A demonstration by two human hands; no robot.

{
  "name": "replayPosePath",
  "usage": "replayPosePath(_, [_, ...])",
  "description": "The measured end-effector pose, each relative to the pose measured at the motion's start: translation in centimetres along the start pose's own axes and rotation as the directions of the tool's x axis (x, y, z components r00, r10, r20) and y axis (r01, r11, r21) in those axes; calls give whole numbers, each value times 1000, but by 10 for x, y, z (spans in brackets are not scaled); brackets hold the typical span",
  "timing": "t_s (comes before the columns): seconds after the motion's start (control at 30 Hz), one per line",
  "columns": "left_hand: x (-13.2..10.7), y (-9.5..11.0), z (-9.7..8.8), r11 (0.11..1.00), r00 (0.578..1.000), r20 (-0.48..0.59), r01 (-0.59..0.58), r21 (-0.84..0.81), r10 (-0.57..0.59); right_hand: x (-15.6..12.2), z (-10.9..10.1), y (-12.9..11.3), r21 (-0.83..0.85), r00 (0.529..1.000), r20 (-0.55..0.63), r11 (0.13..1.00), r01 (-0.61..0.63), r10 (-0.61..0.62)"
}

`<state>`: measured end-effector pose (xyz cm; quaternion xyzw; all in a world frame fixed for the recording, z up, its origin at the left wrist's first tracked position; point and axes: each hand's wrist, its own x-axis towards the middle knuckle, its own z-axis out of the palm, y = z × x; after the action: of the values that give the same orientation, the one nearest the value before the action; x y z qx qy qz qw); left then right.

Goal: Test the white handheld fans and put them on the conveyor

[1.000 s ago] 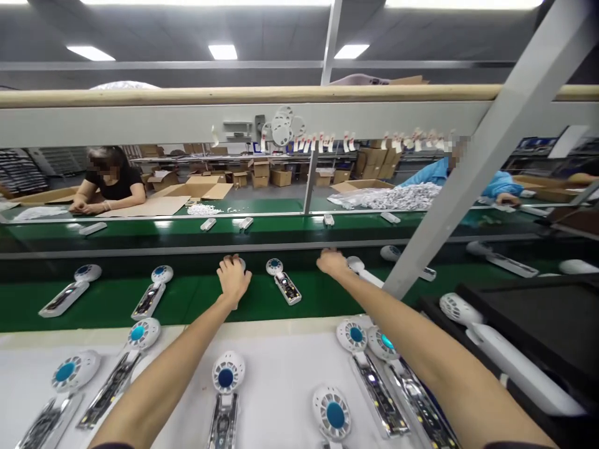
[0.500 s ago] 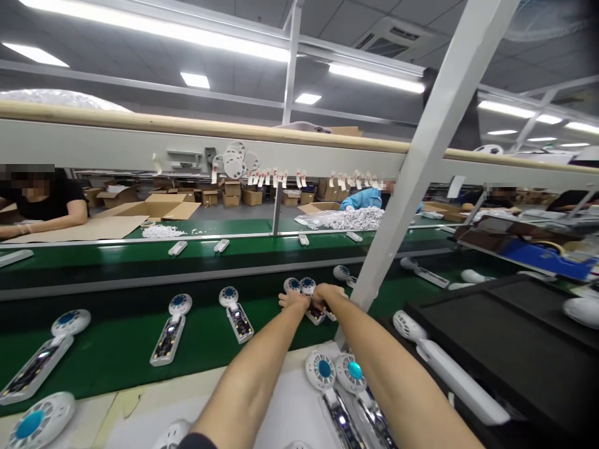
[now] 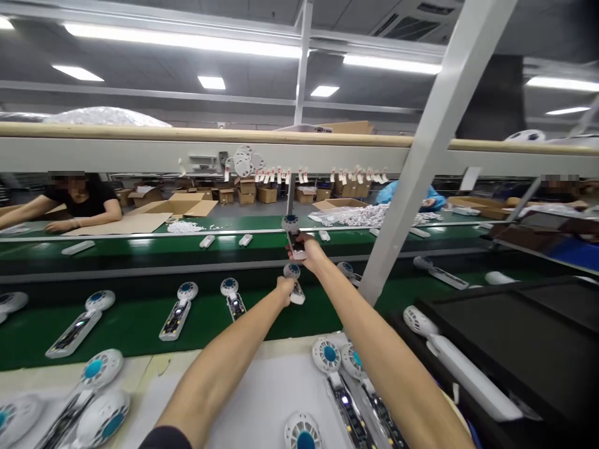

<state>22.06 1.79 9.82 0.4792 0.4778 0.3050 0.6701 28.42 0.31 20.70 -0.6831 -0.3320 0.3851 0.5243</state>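
Note:
My right hand [image 3: 311, 252] is raised over the belt, its fingers closed round the body of a white device with a round slotted head [image 3: 290, 222]. Lower and a little to the left, my left hand [image 3: 284, 289] grips a second device of this kind [image 3: 297, 295], its round head pointing away from me. Dark circuit boards show in their open bodies. Similar opened devices [image 3: 176, 319] with blue-centred heads lie spaced along the green belt [image 3: 135, 324]. On the white bench, two more devices [image 3: 344, 399] lie side by side near my right forearm.
A slanted white post [image 3: 421, 162] stands just right of my right arm. Black trays [image 3: 524, 330] fill the right side, with a closed white device [image 3: 468, 374] along their edge. Across the belts, a person in black [image 3: 93, 199] and a person in blue [image 3: 407, 193] sit.
My hands, close together low over the belt before, have separated. The right hand has lifted one device up and away, while the left stays low with another. The view has shifted left.

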Motion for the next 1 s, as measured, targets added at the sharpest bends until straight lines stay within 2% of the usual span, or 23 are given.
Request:
replayPosePath(0.1, [-25, 23, -33, 983, 994, 112, 9, -183, 12, -33, 11, -11, 196, 994, 80, 979, 60, -77])
replayPosePath(0.2, [-65, 44, -74, 940, 979, 181, -28, -341, 95, -70, 15, -13, 327, 979, 116, 937, 123, -169])
replayPosePath(0.33, [-138, 59, -127, 865, 964, 130, -145, -481, 234, -113, 13, -2, 430, 956, 130, 884, 185, -263])
replayPosePath(0.43, [-186, 58, -152, 835, 938, 81, -257, -487, 336, -130, 12, 16, 437, 938, 188, 880, 185, -291])
replayPosePath(0.5, [-206, 54, -159, 814, 903, 47, -360, -456, 426, -136, 15, 29, 422, 912, 260, 887, 188, -316])
replayPosePath(0.6, [-216, 45, -159, 772, 851, -8, -481, -415, 525, -144, 22, 43, 413, 875, 347, 892, 180, -338])
replayPosePath(0.8, [-208, 34, -154, 722, 806, 30, -512, -466, 591, -157, 29, 50, 395, 852, 378, 896, 205, -361])
replayPosePath(1.0, [-200, 31, -160, 726, 773, 109, -525, -443, 625, -151, 25, 60, 409, 797, 431, 879, 246, -423])
